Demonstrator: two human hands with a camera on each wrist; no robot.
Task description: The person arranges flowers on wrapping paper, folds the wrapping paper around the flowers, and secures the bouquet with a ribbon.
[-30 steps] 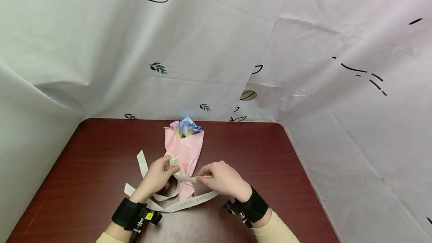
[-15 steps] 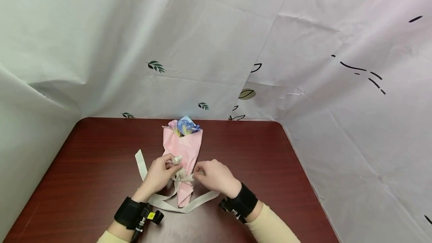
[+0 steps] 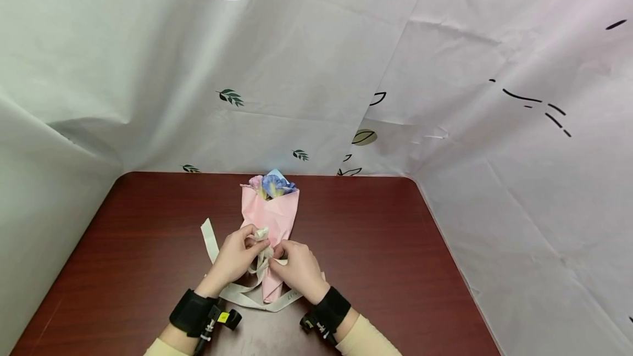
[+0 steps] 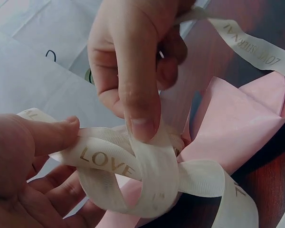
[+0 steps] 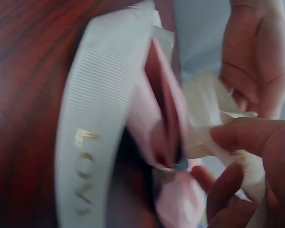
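A small bouquet in pink wrapping paper (image 3: 264, 212) lies on the table, its blue and pink flowers (image 3: 275, 185) toward the far edge. Cream ribbon (image 4: 109, 162) with gold lettering wraps its narrowed lower part and forms loops. On the left, my left hand (image 3: 236, 257) pinches a ribbon loop between thumb and fingers, above the paper. Close beside it, my right hand (image 3: 298, 269) pinches another stretch of ribbon; in the left wrist view its thumb (image 4: 140, 111) presses on the band. The wrap's crossing is partly hidden behind the fingers.
The dark red wooden table (image 3: 366, 235) extends around the bouquet. One loose ribbon end (image 3: 210, 238) lies to the left, and a ribbon length curves below the stem end. White printed cloth (image 3: 306, 70) hangs behind and along both sides.
My right hand has moved left, close to my left hand, bringing its ribbon stretch across the bouquet. The left hand keeps its loop and has barely shifted.
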